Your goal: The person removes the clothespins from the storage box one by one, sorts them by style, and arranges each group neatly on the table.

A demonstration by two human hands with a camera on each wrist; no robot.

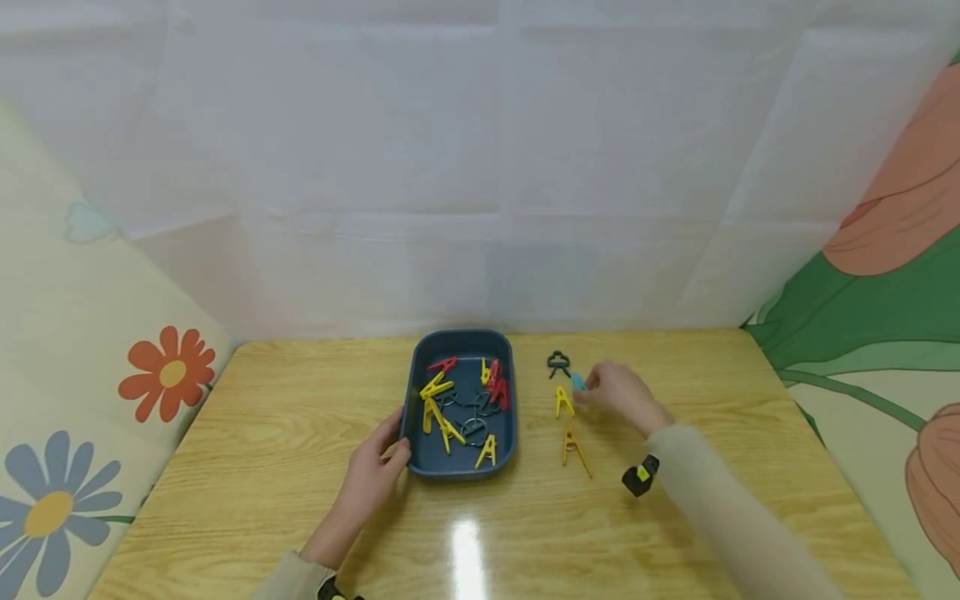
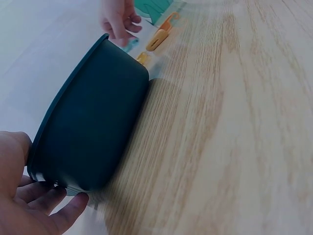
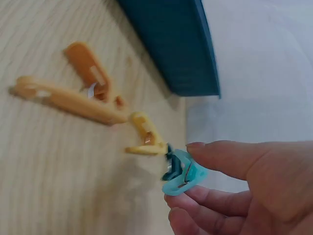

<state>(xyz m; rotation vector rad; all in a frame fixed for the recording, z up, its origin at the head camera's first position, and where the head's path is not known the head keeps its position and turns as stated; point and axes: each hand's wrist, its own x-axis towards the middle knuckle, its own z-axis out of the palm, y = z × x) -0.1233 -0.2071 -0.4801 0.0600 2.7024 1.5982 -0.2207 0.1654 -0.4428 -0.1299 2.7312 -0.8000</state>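
Note:
My right hand [image 1: 618, 394] pinches a light blue clip [image 3: 185, 174] between thumb and fingers, to the right of the dark blue tray [image 1: 462, 476]. At the tray's left side, my left hand [image 1: 373, 467] grips the wall, with its thumb at the rim and its fingers against the outside. Lying in the tray are several yellow clothespins [image 1: 486, 451], several red clothespins [image 1: 442, 364] and dark green clips [image 1: 474, 431]. In a column between the tray and my right hand are a dark green clip [image 1: 558, 362], a yellow clothespin [image 1: 564, 402] and an orange clothespin [image 1: 574, 450].
The wooden table [image 1: 300, 400] extends to both sides of the tray and in front of it. A white sheet [image 1: 480, 167] hangs behind its back edge. Flower-patterned cloth [image 1: 67, 375] stands at the left and right.

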